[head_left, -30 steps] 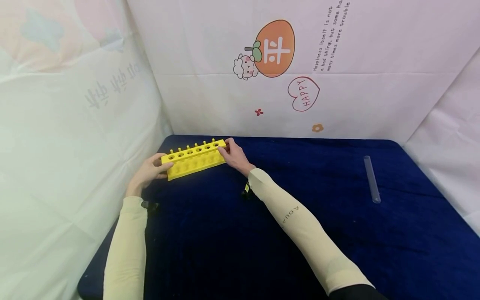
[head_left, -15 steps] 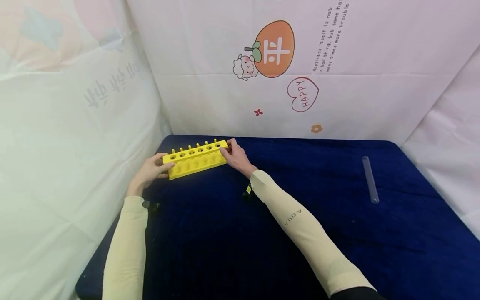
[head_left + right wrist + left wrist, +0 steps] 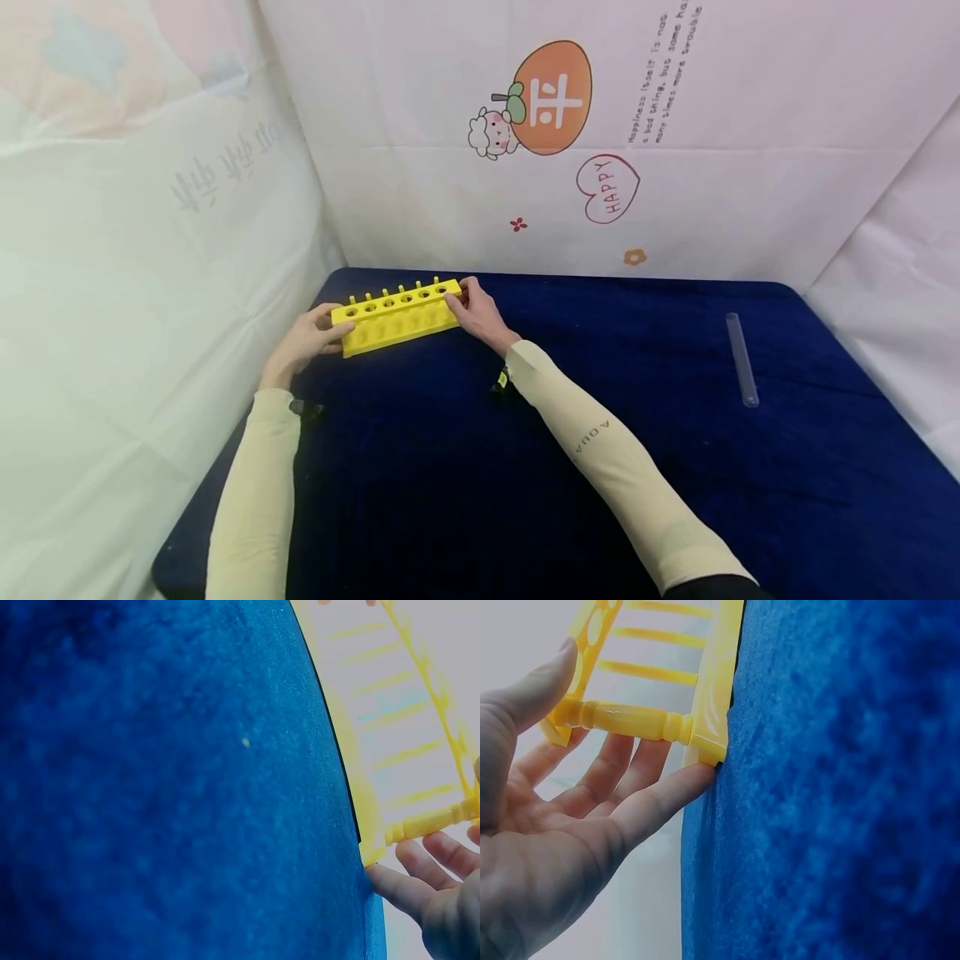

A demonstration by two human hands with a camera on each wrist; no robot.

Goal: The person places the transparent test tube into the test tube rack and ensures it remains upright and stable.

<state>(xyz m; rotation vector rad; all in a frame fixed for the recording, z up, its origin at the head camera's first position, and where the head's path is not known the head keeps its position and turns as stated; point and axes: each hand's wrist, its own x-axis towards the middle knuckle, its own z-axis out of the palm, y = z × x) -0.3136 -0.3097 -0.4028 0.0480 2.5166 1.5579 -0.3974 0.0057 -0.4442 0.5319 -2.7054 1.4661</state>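
Observation:
A yellow test tube rack [image 3: 397, 315] with a row of holes stands on the blue cloth near the table's far left corner. My left hand [image 3: 309, 335] holds its left end, thumb on the top plate and fingers against the end. In the left wrist view the left hand [image 3: 570, 825] has its fingers at the base of the rack [image 3: 709, 697]. My right hand [image 3: 478, 312] holds the rack's right end. In the right wrist view the fingers of the right hand [image 3: 431, 889] lie at the corner of the rack [image 3: 424, 821]. A clear test tube [image 3: 741, 358] lies alone far to the right.
The blue cloth table [image 3: 600, 450] is closed in by printed white sheets on the left [image 3: 150, 292], at the back [image 3: 570, 208] and on the right. The rack sits close to the left sheet and the back edge.
The rack and both hands on it have shifted a little to the right and away from me. The test tube has not moved.

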